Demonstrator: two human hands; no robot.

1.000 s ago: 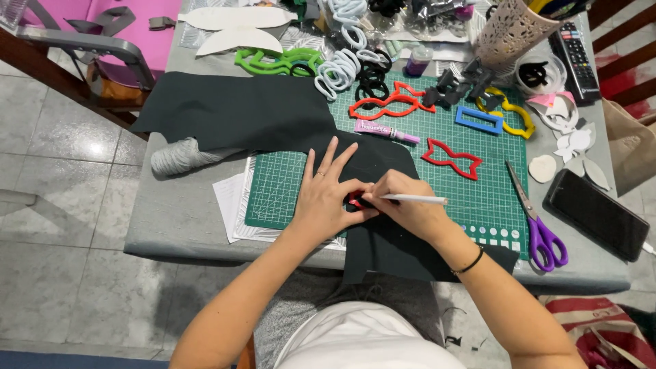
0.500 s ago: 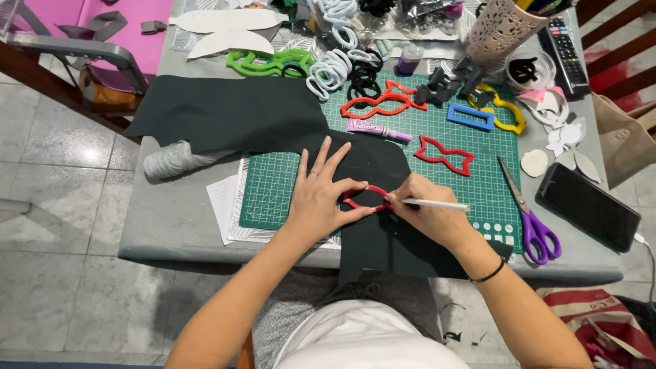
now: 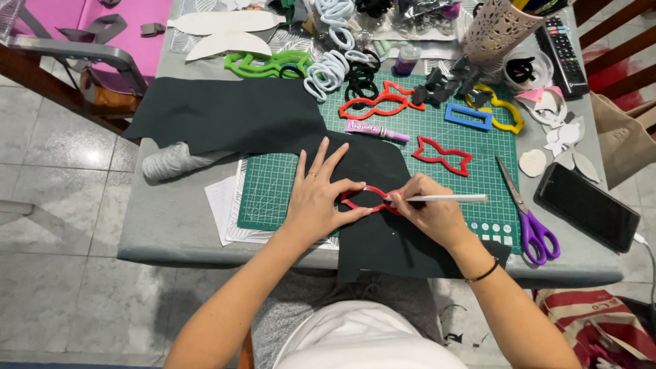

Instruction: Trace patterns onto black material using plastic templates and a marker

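Near the desk's front edge, our left hand (image 3: 316,198) stays spread flat, pinning the red template (image 3: 369,199) to the black felt (image 3: 383,239), while our right hand (image 3: 430,212), pinching the white pencil (image 3: 447,198), has crept along its outline.

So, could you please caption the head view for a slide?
Left hand pins a red template on black felt; right hand traces with a white pencil.
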